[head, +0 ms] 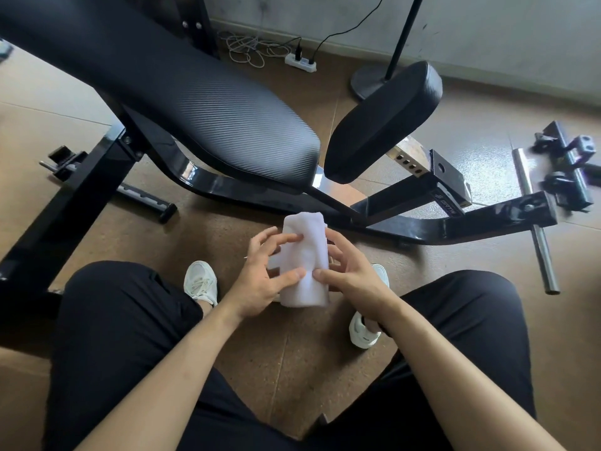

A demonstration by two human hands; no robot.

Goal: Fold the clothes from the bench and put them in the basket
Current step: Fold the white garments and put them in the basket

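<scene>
A small white cloth [305, 255], folded into a narrow oblong, is held in the air between my knees above the floor. My left hand [263, 275] grips its left side, thumb pressed on the lower part and fingers spread over the upper part. My right hand [348, 271] holds the right side, thumb on the front and fingers behind the cloth. The black padded bench [182, 92] slants across the upper left with nothing lying on its visible pad. No basket is in view.
A second black pad [383, 122] sits to the right of the bench on the black metal frame [406, 222]. Loose metal bars and clamps [566, 167] lie on the floor at right. A power strip [300, 62] with cables and a stand base [370, 81] are near the wall.
</scene>
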